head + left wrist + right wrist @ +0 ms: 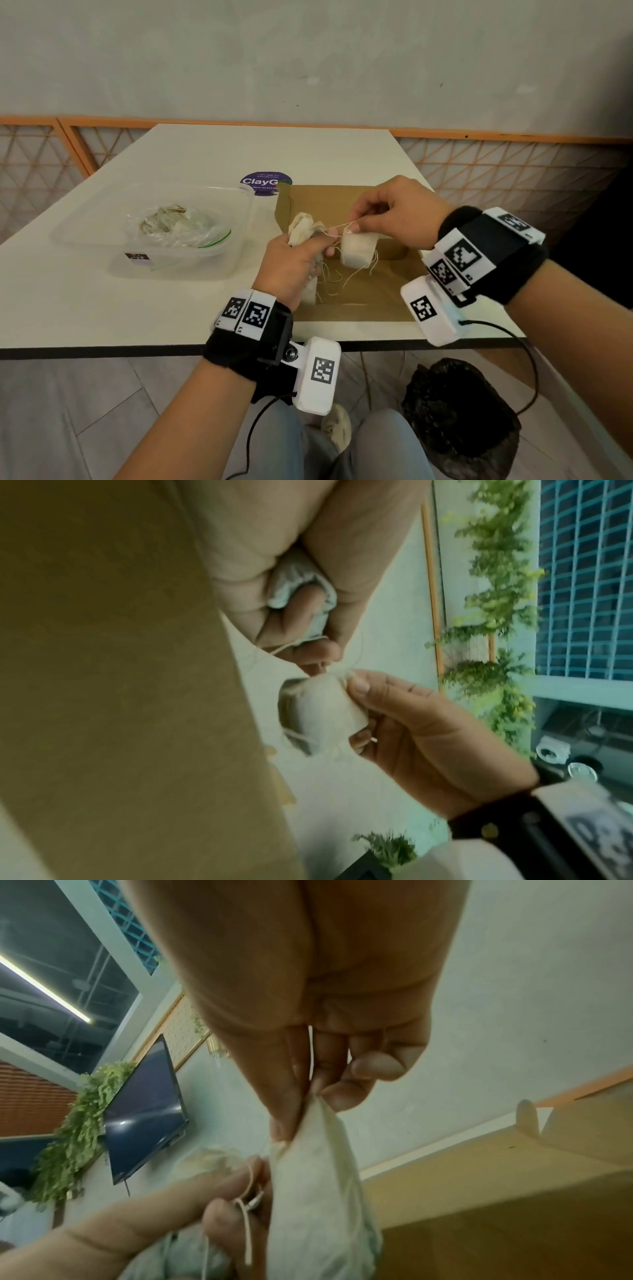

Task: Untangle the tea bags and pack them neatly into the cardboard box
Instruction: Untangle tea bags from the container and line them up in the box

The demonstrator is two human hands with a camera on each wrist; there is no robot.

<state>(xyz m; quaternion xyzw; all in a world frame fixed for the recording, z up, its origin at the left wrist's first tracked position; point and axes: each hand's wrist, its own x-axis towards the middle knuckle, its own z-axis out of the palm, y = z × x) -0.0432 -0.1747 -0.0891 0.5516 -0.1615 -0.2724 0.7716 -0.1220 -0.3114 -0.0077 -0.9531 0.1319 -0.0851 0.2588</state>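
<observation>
My left hand (pixel 294 263) grips a bunch of cream tea bags (pixel 303 228) above the open brown cardboard box (pixel 359 308), their strings dangling into it. My right hand (pixel 387 212) pinches the top of a single tea bag (pixel 358 251) that hangs just right of the bunch, a string (pixel 339 226) still joining the two. In the left wrist view the fingers of my left hand (pixel 308 593) curl round crumpled bags (pixel 291 585), and the single bag (pixel 318 712) sits below. The right wrist view shows my right hand (pixel 301 1110) holding the bag (pixel 318 1191) at its top edge.
A clear plastic tub (pixel 102 233) with a bag of more tea bags (pixel 178 226) stands left of the box. A purple round sticker (pixel 265 183) lies behind it. The white table (pixel 102 308) ends close in front; a black bag (pixel 459 414) sits on the floor.
</observation>
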